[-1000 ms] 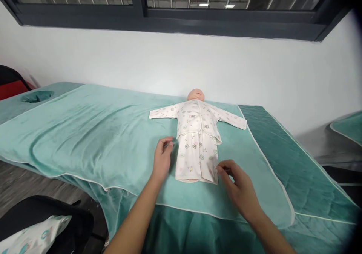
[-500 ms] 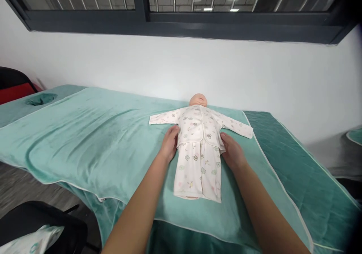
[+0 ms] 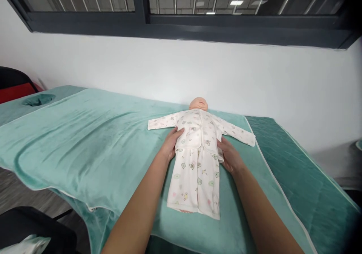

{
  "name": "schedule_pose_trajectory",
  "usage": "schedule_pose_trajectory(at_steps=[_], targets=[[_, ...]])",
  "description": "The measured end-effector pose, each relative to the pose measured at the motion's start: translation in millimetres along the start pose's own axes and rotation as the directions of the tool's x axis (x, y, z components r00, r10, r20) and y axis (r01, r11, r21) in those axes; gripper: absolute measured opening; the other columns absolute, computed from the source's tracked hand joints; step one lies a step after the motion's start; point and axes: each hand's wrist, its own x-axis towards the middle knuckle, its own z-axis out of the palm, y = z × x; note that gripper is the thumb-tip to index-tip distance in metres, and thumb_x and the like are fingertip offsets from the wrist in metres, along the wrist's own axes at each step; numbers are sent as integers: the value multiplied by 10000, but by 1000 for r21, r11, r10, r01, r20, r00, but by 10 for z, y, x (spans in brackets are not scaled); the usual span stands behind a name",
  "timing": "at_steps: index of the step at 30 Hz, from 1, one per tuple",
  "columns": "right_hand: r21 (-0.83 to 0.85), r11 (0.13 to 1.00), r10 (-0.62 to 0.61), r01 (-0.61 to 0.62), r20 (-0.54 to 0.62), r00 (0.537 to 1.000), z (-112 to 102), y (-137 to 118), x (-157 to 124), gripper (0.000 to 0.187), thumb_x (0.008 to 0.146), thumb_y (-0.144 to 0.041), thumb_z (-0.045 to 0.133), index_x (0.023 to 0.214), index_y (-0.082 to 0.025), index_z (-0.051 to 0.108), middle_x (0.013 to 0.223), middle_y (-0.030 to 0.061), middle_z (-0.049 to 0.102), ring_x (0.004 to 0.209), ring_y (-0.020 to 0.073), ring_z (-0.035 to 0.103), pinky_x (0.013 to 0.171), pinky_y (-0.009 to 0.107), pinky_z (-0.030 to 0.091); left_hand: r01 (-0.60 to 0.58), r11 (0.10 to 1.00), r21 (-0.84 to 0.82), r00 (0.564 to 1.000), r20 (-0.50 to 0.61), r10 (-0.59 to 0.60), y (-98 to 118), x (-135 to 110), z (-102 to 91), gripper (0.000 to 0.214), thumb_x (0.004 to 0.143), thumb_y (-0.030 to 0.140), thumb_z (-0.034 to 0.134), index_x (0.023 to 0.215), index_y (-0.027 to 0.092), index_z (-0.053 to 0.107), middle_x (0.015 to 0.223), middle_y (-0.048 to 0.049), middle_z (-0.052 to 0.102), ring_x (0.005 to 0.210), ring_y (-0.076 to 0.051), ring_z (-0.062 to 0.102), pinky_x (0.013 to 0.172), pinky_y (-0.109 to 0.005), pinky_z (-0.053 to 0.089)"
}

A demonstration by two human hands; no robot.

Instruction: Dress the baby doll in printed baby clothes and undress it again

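A baby doll [image 3: 198, 104] lies on its back on a teal towel [image 3: 85, 140], dressed in a white patterned jacket and trousers [image 3: 196, 159], arms spread out. My left hand [image 3: 172, 142] grips the doll's waist from its left side, thumb over the jacket. On the other side, my right hand [image 3: 229, 155] clasps the waist with its fingers curled round the body. The trouser legs hang toward me, just off the towel.
The towel covers a teal quilted massage bed [image 3: 305, 186] against a white wall under a dark-framed window. A face hole [image 3: 38, 100] shows at far left. Below left stands a black chair [image 3: 34, 227] with a patterned cloth [image 3: 28, 244].
Both hands left the trouser legs, moved up to the doll's waist and closed round it. The doll now sits slightly raised and nearer me.
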Motion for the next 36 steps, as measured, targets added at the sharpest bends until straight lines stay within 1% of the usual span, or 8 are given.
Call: schedule_pose_trajectory(at_steps=[11, 13, 16, 18, 21, 27, 30, 36], targets=[[-39, 999, 2, -2, -11, 1000, -40, 29, 4, 441, 792, -336, 743, 1215, -264, 641, 1082, 50, 748, 1053, 266, 710, 781, 405, 647, -12, 999, -49, 997, 80, 15, 16, -42, 19, 433, 753, 259, 790, 1147, 141, 658, 1125, -128, 744, 1034, -267, 713, 984, -411, 554], [-72, 996, 53, -55, -28, 998, -85, 6, 31, 365, 860, -425, 653, 1166, -226, 661, 1100, 77, 740, 1090, 277, 692, 827, 422, 624, 31, 995, -92, 995, 93, -23, 24, -44, 9, 425, 774, 265, 762, 1164, 137, 653, 1113, -128, 746, 1048, -273, 709, 998, -421, 546], [-132, 986, 92, -100, -60, 994, -205, -55, 101, 459, 976, -525, 432, 1092, -155, 676, 1152, 137, 706, 1177, 275, 643, 923, 423, 553, 115, 978, -175, 983, 164, -86, 57, -46, -9, 388, 843, 316, 669, 1179, 123, 649, 1109, -138, 742, 1092, -295, 692, 1022, -449, 530], [-57, 998, 21, -28, -132, 991, -302, -95, 162, 477, 1008, -499, 349, 1073, -138, 654, 1208, 167, 670, 1223, 246, 616, 992, 413, 515, 129, 968, -217, 980, 180, -90, 82, -47, -24, 367, 877, 341, 613, 1171, 123, 645, 1122, -142, 733, 1114, -304, 681, 1029, -461, 524], [205, 971, -64, 126, -285, 956, -427, -142, 257, 363, 997, -408, 372, 1085, -146, 607, 1276, 180, 627, 1231, 197, 614, 1058, 382, 498, 83, 961, -262, 992, 113, -55, 109, -51, -45, 332, 902, 353, 574, 1154, 143, 628, 1163, -137, 710, 1137, -299, 668, 1028, -460, 526], [349, 936, 99, 54, -404, 909, -539, -231, 478, 369, 1024, -374, 323, 1176, -161, 583, 1219, 178, 657, 1144, 224, 657, 946, 445, 583, 25, 945, -325, 999, 34, -15, 126, -45, -67, 394, 957, 448, 478, 1234, 180, 558, 1251, -154, 652, 1172, -281, 646, 1005, -479, 539], [349, 937, 159, 2, -431, 888, -562, -247, 557, 381, 1039, -287, 268, 1195, -113, 569, 1190, 215, 651, 1053, 213, 691, 844, 384, 626, 23, 935, -353, 999, 39, -10, 138, 6, -86, 433, 958, 481, 473, 1250, 171, 546, 1280, -166, 635, 1194, -280, 634, 1010, -466, 540], [348, 937, 138, 28, -444, 885, -549, -212, 455, 402, 1052, -292, 250, 1212, -73, 546, 1186, 216, 645, 1032, 197, 700, 786, 311, 644, -1, 894, -449, 1000, -6, -2, 175, 237, -165, 467, 993, 458, 395, 1297, 124, 514, 1348, -195, 601, 1231, -276, 616, 1019, -441, 539]])
